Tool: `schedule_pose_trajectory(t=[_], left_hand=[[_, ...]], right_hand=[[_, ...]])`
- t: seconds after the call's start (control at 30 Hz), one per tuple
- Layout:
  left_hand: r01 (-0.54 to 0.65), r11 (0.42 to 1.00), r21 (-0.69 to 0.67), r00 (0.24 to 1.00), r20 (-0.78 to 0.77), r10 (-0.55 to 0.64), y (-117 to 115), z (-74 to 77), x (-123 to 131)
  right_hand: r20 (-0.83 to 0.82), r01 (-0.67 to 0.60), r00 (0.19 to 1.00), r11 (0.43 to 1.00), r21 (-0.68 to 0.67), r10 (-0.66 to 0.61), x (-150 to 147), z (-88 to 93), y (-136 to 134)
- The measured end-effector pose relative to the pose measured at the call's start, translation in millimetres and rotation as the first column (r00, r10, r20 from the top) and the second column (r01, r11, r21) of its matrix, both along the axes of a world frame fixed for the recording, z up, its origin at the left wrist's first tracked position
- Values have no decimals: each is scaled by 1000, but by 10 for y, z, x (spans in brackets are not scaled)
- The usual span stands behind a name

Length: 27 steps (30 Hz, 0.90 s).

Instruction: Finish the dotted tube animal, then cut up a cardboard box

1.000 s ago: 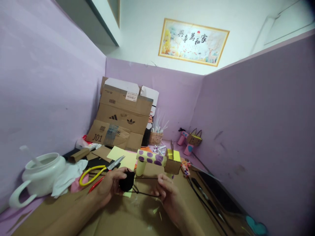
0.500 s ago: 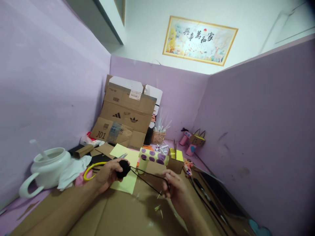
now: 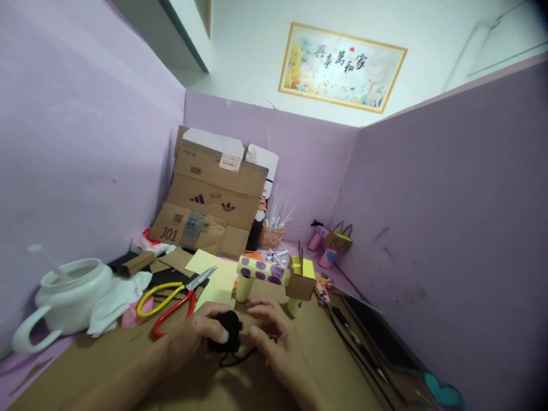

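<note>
One fuzzy black rounded bundle [image 3: 231, 331], lower centre; one pair of yellow-and-red-handled metal scissors [image 3: 188, 287] and one white round pot [image 3: 72, 302], lower left; two box-headed cardboard animals [image 3: 263, 270], centre and right; one gold-bordered rectangular picture [image 3: 342, 67], upper right.

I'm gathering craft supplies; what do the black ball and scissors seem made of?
The black ball seems matte yarn or cord, given the thin strand beneath it; the fibre is unclear. The scissors: blades likely metal, from their grey sheen; smooth yellow and red handles, probably plastic.
</note>
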<state>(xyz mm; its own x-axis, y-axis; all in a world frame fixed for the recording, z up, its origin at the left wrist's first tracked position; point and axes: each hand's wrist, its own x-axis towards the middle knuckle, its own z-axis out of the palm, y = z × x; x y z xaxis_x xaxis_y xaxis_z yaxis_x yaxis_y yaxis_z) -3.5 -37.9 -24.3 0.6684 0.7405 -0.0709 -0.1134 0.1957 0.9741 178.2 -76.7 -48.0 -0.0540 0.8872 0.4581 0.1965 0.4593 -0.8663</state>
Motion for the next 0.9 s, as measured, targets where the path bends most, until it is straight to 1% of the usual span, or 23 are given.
schedule_pose_trajectory(t=[0.07,0.1,0.23,0.27,0.33,0.4,0.43,0.47,0.5,0.57,0.6,0.63,0.67,0.7,0.77,0.8,0.83,0.87,0.9], left_hand=[[23,1000,-6,1000,4,-23,-16,-32,23],[26,1000,-8,1000,0,-26,-22,-42,32],[68,998,13,997,-30,-68,-19,-32,43],[52,998,22,998,-38,-51,-1,-19,33],[-36,998,49,996,-77,39,67,18,-12],[-172,978,122,971,-146,189,176,65,-89],[-240,952,189,943,-187,275,240,89,-138],[-318,907,277,903,-202,378,305,112,-189],[-381,848,368,852,-216,477,367,130,-242],[-441,737,513,737,-262,623,471,147,-341],[-442,695,567,674,-301,675,509,144,-384],[-425,662,617,603,-352,716,538,132,-421],[-383,639,667,532,-407,743,559,115,-451],[-314,622,717,457,-460,761,573,96,-474],[-135,592,794,320,-531,785,581,67,-496],[-65,555,829,273,-520,809,572,65,-493],[-35,496,868,265,-470,842,552,74,-477],[-49,415,909,293,-384,876,519,91,-447],[-112,335,935,353,-277,893,471,113,-398]], right_hand=[[-2,-42,999,999,-13,42,-57,10,-15],[-2,-42,999,999,-5,42,-80,12,-19],[-43,26,999,999,20,-25,-99,-11,-7],[-73,30,997,1000,2,-30,-82,-24,1],[-161,21,986,997,-73,-32,-20,-49,22],[-223,42,972,987,-154,-77,76,-61,48],[-217,76,970,981,-179,-114,131,-59,61],[-185,125,970,974,-187,-160,186,-52,74],[-138,184,968,966,-179,-210,238,-41,84],[-55,275,957,951,-138,-284,318,-8,90],[-34,296,953,947,-123,-302,342,11,83],[-28,303,951,947,-112,-307,355,32,70],[-37,300,952,949,-101,-305,359,54,51],[-56,295,952,951,-91,-301,358,77,28],[-117,288,948,955,-70,-294,347,121,-21],[-166,276,945,959,-64,-283,342,141,-43],[-226,251,939,966,-65,-259,337,158,-60],[-292,208,931,975,-74,-220,332,172,-72],[-362,152,916,984,-89,-174,325,184,-78]])
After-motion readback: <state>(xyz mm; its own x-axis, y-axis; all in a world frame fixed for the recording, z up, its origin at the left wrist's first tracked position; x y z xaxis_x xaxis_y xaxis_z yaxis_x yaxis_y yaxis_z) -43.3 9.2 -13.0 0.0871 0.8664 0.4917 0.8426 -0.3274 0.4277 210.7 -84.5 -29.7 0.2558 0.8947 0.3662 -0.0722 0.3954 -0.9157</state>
